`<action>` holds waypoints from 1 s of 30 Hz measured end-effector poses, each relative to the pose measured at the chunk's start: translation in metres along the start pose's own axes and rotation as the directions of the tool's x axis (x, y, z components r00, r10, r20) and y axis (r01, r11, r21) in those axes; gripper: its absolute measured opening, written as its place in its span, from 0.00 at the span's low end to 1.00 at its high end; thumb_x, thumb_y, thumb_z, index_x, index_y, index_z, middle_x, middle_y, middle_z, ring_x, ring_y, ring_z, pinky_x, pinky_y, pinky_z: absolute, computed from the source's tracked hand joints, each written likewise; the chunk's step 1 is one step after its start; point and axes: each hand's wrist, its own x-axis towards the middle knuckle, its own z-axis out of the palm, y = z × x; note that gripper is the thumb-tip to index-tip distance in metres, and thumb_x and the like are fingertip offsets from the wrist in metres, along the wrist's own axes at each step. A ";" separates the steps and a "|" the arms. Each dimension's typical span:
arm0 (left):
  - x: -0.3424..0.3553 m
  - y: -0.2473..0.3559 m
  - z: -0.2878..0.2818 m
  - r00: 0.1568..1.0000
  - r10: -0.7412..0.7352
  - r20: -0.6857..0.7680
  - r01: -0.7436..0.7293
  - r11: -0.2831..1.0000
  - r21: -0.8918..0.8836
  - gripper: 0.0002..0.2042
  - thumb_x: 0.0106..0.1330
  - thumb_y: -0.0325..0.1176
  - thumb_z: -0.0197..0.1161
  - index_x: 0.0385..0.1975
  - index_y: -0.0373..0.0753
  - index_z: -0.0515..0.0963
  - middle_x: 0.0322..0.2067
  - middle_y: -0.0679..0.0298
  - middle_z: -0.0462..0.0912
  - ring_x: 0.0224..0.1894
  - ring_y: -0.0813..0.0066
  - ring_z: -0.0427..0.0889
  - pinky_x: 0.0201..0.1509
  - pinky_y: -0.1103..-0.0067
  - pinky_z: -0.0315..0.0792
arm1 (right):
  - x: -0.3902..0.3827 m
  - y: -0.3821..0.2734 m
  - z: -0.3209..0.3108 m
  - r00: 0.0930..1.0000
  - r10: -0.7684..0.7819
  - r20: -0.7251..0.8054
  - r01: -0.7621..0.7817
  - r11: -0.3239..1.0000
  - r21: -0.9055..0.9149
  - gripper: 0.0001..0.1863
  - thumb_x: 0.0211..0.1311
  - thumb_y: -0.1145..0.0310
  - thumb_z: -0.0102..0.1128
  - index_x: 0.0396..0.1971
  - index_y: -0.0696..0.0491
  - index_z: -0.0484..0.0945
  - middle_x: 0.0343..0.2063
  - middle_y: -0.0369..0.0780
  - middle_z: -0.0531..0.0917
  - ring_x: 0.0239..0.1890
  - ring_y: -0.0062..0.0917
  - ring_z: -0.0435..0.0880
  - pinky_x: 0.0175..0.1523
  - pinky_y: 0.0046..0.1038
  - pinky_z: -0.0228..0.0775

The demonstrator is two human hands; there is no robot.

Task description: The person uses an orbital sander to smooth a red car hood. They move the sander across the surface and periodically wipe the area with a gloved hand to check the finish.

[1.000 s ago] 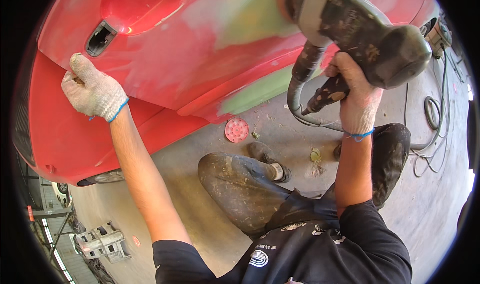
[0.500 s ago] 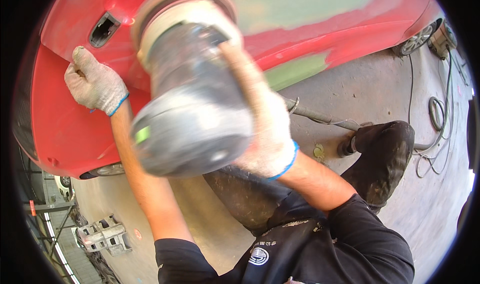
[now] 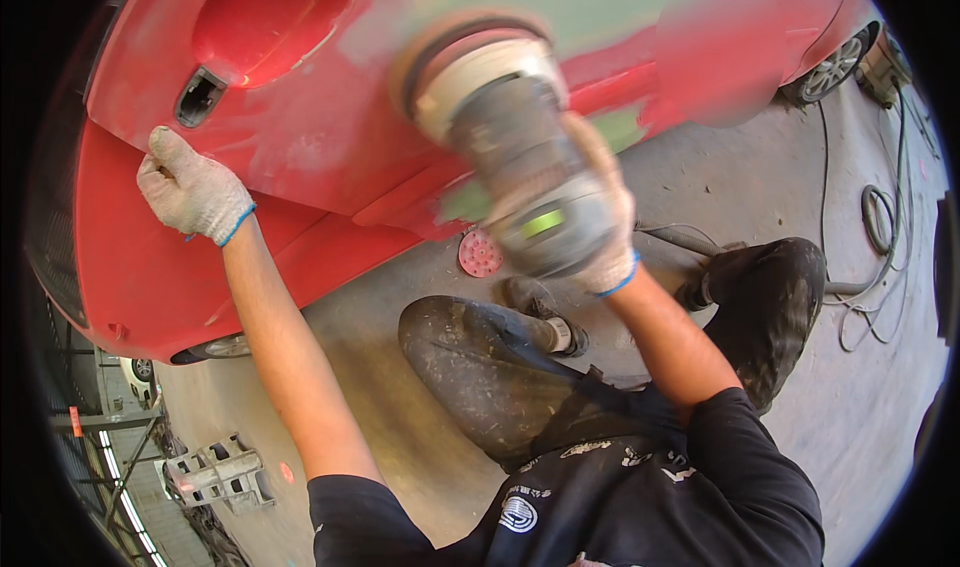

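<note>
A grey and black power sander (image 3: 530, 137) with a round pad and a green mark is in my right hand (image 3: 612, 207), gloved in white with a blue cuff. Its fingers wrap round the body, and the pad faces the red car door (image 3: 330, 157), which carries green-grey patches; motion blurs the pad, and I cannot tell whether it touches. To the left, my left hand (image 3: 195, 187), in a matching glove, is closed at the door's edge, thumb up and fingers curled. Close above it are the door handle recess (image 3: 270, 22) and a small dark opening (image 3: 200, 97).
A pink disc with holes (image 3: 480, 253) lies on the floor under the door. A grey hose (image 3: 680, 237) runs off to the right near my bent leg (image 3: 770, 317). Coiled cables (image 3: 880, 222) lie farther right. At lower left stands a grey slotted block (image 3: 220, 474).
The sander and my right hand have moved right and farther from my head. The handle recess and the pink disc have come into sight. My left hand has stayed at the door edge.
</note>
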 end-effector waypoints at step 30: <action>-0.100 0.125 0.066 -0.232 0.647 0.726 -0.962 -0.265 -0.072 0.43 0.65 0.68 0.48 0.76 0.50 0.55 0.77 0.72 0.52 0.78 0.73 0.50 0.80 0.75 0.44 | 0.009 -0.143 -0.245 0.869 0.192 -0.456 -0.048 0.950 0.310 0.08 0.56 0.79 0.62 0.35 0.66 0.76 0.34 0.45 0.78 0.36 0.30 0.76 0.47 0.34 0.75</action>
